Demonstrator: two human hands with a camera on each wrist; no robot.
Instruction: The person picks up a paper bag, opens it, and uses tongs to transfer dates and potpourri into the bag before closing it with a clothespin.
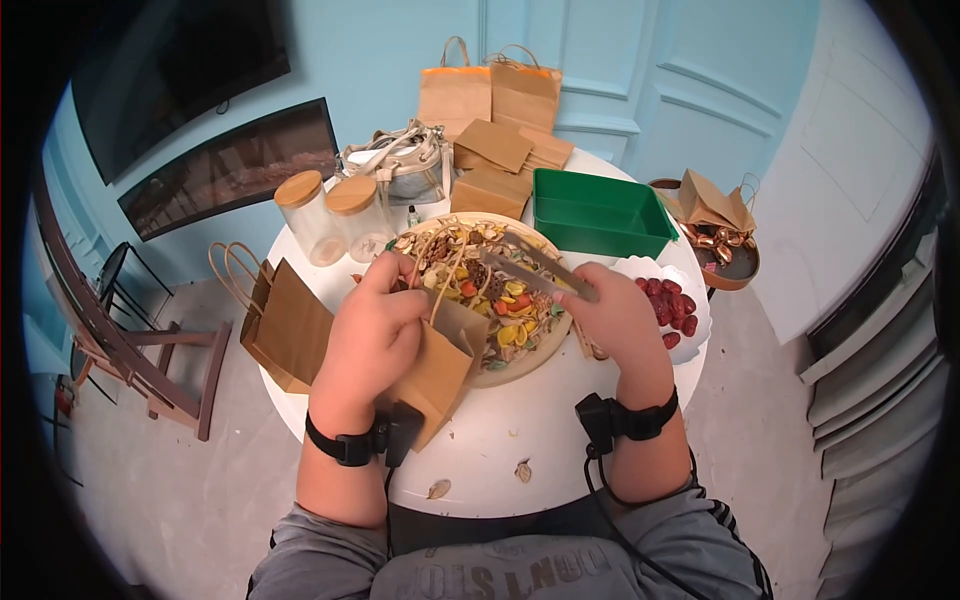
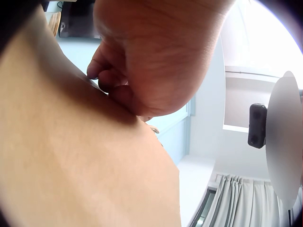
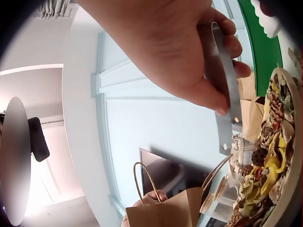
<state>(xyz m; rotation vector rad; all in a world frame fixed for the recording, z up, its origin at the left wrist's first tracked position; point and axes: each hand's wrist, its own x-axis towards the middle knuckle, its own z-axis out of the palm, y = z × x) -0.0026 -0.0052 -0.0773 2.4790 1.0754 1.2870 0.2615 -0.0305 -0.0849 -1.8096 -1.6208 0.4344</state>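
Note:
A small brown paper bag (image 1: 440, 365) stands tilted at the near left edge of a round plate of colourful dried petals, cones and pods (image 1: 545, 335). My left hand (image 1: 400, 290) grips the bag by its upper edge; in the left wrist view the hand (image 2: 118, 85) pinches the bag's paper (image 2: 71, 165), which fills that view. My right hand (image 1: 590, 295) holds metal tongs (image 1: 525, 268), whose tips reach out over the dried mix. The right wrist view shows the fingers (image 3: 222, 61) curled round the tongs (image 3: 226, 101), with the plate (image 3: 288, 201) and the bag (image 3: 165, 213) below.
A round white table (image 1: 520, 430) carries a green tray (image 1: 600, 210), a white dish of red pieces (image 1: 690, 335), two wood-lidded jars (image 1: 310, 215), folded bags (image 1: 495, 165) and standing bags (image 1: 455, 95). Another handled bag (image 1: 290, 325) sits at the left edge. Loose petals (image 1: 438, 488) lie near me.

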